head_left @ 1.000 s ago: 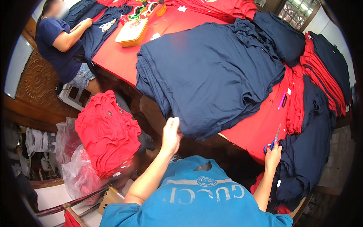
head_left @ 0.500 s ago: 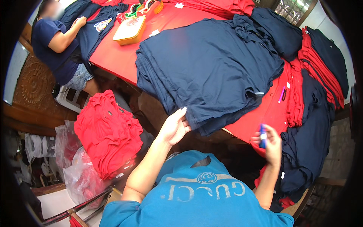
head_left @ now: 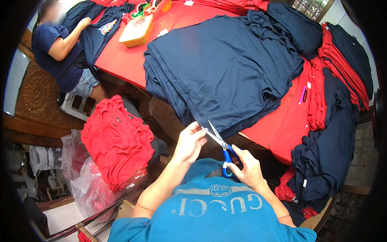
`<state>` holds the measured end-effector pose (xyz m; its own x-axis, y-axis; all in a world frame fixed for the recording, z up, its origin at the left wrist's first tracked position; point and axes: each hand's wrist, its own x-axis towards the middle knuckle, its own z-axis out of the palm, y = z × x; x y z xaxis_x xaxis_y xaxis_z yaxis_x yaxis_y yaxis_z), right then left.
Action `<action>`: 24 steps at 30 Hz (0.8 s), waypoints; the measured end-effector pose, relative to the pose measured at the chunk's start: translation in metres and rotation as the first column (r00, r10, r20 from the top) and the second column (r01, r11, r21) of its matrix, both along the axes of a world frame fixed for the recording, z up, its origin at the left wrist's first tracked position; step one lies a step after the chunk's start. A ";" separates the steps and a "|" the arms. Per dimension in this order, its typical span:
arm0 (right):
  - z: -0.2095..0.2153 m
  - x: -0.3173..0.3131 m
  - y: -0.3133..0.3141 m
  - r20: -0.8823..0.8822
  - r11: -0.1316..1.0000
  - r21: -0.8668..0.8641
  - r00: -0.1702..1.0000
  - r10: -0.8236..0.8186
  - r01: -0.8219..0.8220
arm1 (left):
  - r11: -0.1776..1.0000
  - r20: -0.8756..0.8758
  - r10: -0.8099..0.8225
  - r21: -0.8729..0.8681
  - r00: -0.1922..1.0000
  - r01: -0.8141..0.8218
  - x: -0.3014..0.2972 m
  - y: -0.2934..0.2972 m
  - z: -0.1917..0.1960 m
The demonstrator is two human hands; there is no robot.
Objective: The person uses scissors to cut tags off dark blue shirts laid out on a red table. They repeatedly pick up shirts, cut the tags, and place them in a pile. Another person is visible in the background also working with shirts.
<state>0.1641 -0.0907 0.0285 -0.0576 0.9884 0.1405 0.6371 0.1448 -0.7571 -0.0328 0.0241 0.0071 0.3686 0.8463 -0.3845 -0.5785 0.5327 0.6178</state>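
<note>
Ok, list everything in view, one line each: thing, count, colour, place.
navy shirt stack: one, navy, table centre
red shirt stack: one, red, below table, left
red table cover: one, red, tabletop
yellow box: one, yellow, far left of table
pink pen: one, pink, table right
mixed shirt piles: several, red and navy, right edge
co-worker: one, navy top, far left
scissors: one, blue handles, right hand
left hand: at navy stack's edge
right hand: holding scissors

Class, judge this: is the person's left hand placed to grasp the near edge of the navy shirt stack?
Probably yes: the left hand sits right at the navy shirt stack, nothing between; blue-handled scissors are alongside.
</note>
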 end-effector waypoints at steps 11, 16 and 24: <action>-0.002 -0.002 -0.001 -0.010 1.000 0.028 1.000 -0.007 0.007 | 0.997 -0.063 -0.002 0.078 0.998 0.007 0.006 -0.011 0.006; -0.008 0.004 -0.007 -0.235 0.983 -0.181 0.970 -0.055 0.011 | 0.997 -0.079 0.004 0.071 0.997 0.002 0.009 -0.011 0.009; 0.013 -0.002 0.005 -0.180 0.992 -0.126 0.984 -0.019 -0.004 | 0.977 -0.134 -0.074 0.188 0.988 0.099 0.007 -0.015 0.001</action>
